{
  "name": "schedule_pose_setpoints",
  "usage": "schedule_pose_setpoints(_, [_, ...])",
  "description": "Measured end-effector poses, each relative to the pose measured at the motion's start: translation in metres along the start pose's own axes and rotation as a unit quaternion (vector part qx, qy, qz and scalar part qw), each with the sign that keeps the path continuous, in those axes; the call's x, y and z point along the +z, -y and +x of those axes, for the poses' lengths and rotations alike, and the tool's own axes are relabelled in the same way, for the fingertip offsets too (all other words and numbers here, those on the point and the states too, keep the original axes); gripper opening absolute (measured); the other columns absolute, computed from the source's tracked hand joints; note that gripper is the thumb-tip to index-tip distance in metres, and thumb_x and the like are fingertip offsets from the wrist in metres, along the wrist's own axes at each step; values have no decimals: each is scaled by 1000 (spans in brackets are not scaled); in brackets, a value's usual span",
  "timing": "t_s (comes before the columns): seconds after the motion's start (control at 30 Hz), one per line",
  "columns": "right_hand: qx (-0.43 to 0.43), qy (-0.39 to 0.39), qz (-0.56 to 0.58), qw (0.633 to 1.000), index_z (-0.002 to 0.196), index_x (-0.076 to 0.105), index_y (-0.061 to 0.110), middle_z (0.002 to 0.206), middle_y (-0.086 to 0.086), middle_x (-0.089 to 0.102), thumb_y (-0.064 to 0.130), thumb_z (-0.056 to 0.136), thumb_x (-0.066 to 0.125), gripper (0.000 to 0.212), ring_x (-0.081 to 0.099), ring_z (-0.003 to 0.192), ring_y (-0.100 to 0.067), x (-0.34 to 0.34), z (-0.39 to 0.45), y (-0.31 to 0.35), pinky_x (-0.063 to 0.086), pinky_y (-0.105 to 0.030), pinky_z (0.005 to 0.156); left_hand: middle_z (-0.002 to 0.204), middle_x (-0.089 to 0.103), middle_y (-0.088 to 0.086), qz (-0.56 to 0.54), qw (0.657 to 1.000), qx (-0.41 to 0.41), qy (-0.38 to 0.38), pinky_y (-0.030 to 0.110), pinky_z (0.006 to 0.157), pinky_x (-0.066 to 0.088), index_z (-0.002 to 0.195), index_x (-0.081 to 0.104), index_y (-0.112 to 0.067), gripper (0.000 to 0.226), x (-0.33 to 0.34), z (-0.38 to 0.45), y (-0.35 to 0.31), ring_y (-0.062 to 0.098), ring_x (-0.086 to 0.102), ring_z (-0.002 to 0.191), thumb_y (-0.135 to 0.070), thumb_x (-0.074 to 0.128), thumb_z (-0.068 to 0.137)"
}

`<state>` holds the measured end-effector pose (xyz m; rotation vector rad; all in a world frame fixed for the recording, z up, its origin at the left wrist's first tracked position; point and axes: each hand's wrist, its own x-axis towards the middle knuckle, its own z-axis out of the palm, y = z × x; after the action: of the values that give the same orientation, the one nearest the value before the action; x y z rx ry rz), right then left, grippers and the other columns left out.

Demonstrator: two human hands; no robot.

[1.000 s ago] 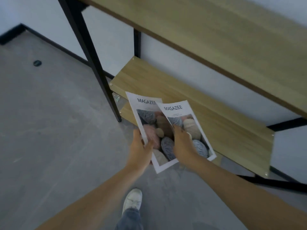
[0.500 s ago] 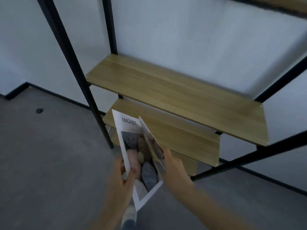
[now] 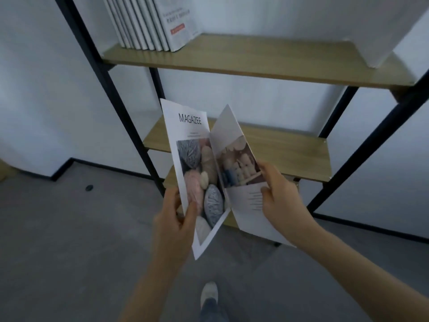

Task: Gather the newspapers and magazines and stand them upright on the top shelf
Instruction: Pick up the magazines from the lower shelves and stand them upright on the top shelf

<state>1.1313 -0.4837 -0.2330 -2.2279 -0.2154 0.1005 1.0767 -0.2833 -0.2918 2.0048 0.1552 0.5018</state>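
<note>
The left hand point(image 3: 173, 219) pinches the lower edge of a "MAGAZEE" magazine point(image 3: 195, 163). The right hand point(image 3: 279, 198) grips a second magazine point(image 3: 236, 156), tilted against the first. Behind them stands a shelf unit point(image 3: 278, 63); white books point(image 3: 151, 22) stand upright on its upper board.

floor point(image 3: 69, 240): grey, lying under the rack | wall point(image 3: 34, 89): white, standing behind | small dark disc point(image 3: 89, 188): sitting on the floor near the wall | white shoe point(image 3: 209, 292): resting on the floor
</note>
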Motion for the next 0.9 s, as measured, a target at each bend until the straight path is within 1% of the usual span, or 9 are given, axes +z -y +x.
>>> schedule_pose_setpoints(0.07, [-26,-29,18,999,133,42,26,100,5,61,-6,93,38,51,58,80,3,-21,-8,16,48,-8,60,81,64,-6,-6,999,43,-16,36,52,52,113,52,-27,24,-7,5,-23,20,62,70,-19,60,93])
schedule_pose_setpoints(0.13, [-56,-58,35,996,131,43,27,96,16,59,-5,94,39,49,56,85,14,-44,-15,33,46,-3,61,80,61,-7,-12,995,94,-28,36,49,50,107,51,-36,20,-13,11,-51,21,60,68,-25,59,91])
schedule_pose_setpoints(0.2, [-82,-87,37,992,133,42,28,103,17,59,-4,95,40,50,56,92,9,-65,-19,45,47,-4,68,81,59,-6,-14,990,133,-37,39,46,48,96,47,-43,16,-19,19,-79,22,58,62,-33,57,89])
schedule_pose_setpoints(0.3, [-123,-126,48,983,134,39,32,116,13,63,-4,96,40,53,59,104,-2,-97,-21,59,52,-14,76,78,59,-9,-22,980,184,-68,31,42,43,89,43,-40,24,-24,34,-118,19,56,60,-23,61,89])
schedule_pose_setpoints(0.4, [-159,-166,74,970,136,40,29,119,12,64,-6,95,39,53,58,112,0,-127,-16,71,54,-23,86,81,60,-17,-25,970,224,-90,18,41,40,97,41,-40,35,-23,52,-153,14,57,60,-13,64,89])
schedule_pose_setpoints(0.5, [-182,-216,104,954,135,41,24,123,9,61,-10,94,39,53,55,119,-2,-150,-4,79,52,-32,96,82,59,-7,-36,964,244,-96,31,42,43,98,40,-40,36,-15,74,-178,21,56,58,-13,63,90])
schedule_pose_setpoints(0.63, [-185,-282,122,933,135,40,25,126,4,60,-12,93,36,56,55,120,-8,-173,20,82,51,-39,96,84,60,-9,-66,956,271,-94,39,42,39,93,40,-44,41,8,111,-197,28,53,58,-8,59,92])
schedule_pose_setpoints(0.77, [-171,-330,152,916,134,37,30,128,5,58,-11,94,34,57,55,120,-10,-193,47,79,53,-45,93,70,59,-8,-89,946,297,-97,30,40,38,104,42,-30,22,37,147,-205,23,55,57,-15,55,92])
schedule_pose_setpoints(0.9, [-151,-377,160,900,136,33,30,127,9,56,-9,95,32,56,55,117,-7,-219,87,72,54,-45,90,65,53,-14,-83,948,298,-77,15,43,37,105,41,-27,22,75,199,-211,6,54,54,-15,56,94])
